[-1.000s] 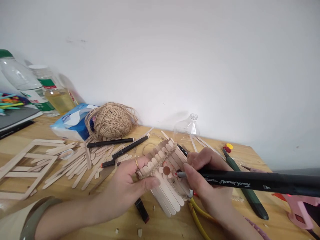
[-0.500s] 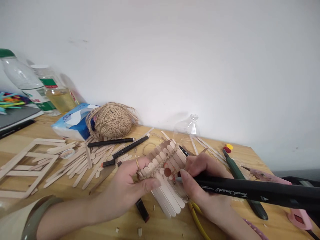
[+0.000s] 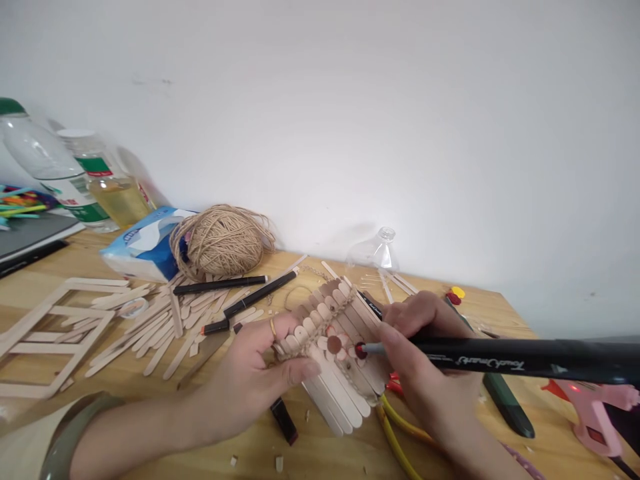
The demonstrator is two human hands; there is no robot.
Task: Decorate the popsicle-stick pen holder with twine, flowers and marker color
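Note:
My left hand [image 3: 240, 380] grips a small craft-stick basket or box [image 3: 333, 393] by its left end, thumb on the front and fingers behind. Scalloped stick ends and twine run along its edge. A flower [image 3: 334, 345] with a brown round centre and pale petals decorates the front. My right hand [image 3: 425, 367] holds a thick black marker [image 3: 500, 357], its tip touching a dark red round spot [image 3: 360, 350] beside the flower. A marker cap [image 3: 284, 421] lies below the craft piece. Most of my right fingers are hidden behind the marker.
Loose craft sticks [image 3: 165, 333] and a stick frame [image 3: 60, 333] cover the left. Behind are a twine ball [image 3: 225, 240], tissue pack [image 3: 145, 243], bottles [image 3: 80, 190] and a cut clear bottle top [image 3: 384, 250]. A pink glue gun [image 3: 590, 413] and yellow-handled tool [image 3: 395, 427] lie at the right.
My right hand has shifted slightly right, and the marker tip now shows against a dark red spot beside the flower. My left hand and the craft piece have hardly moved.

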